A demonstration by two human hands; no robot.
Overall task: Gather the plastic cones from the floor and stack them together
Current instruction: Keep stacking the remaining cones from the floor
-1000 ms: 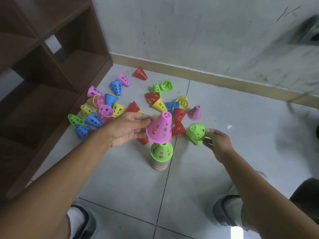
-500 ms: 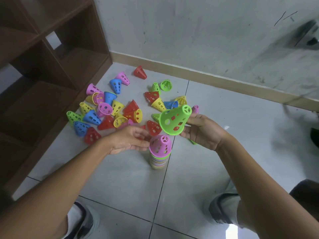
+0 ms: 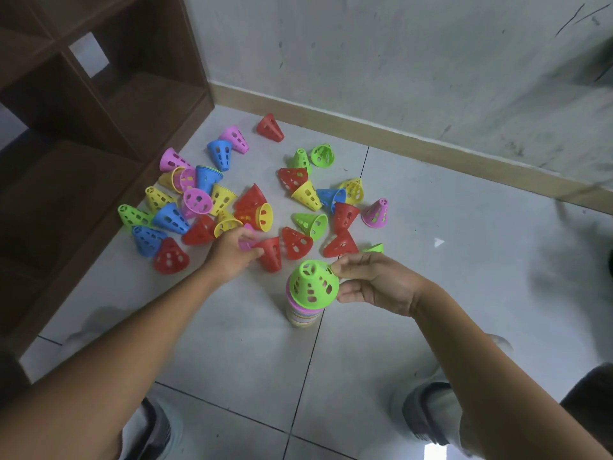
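A stack of cones [image 3: 303, 315] stands upright on the grey tiled floor in front of me. A green cone [image 3: 311, 287] sits on top of it over a pink one, and my right hand [image 3: 374, 283] pinches that green cone's right side. My left hand [image 3: 232, 250] is down on the floor to the left, with its fingers curled on a pink cone [image 3: 246, 244] that is mostly hidden under them. A red cone [image 3: 272, 257] lies touching its thumb. Several loose red, yellow, blue, green and pink cones [image 3: 305, 194] lie scattered beyond both hands.
A dark wooden shelf unit [image 3: 99, 104] stands along the left, with cones lying against its base. The wall and its skirting board [image 3: 431, 151] run across the back. My shoes [image 3: 428, 413] are at the bottom. A small white scrap [image 3: 438, 242] lies on the right tile.
The pink cone went onto the stack from my left hand, which then reached left to the floor. My right hand lifted a green cone and brought it down onto the stack.
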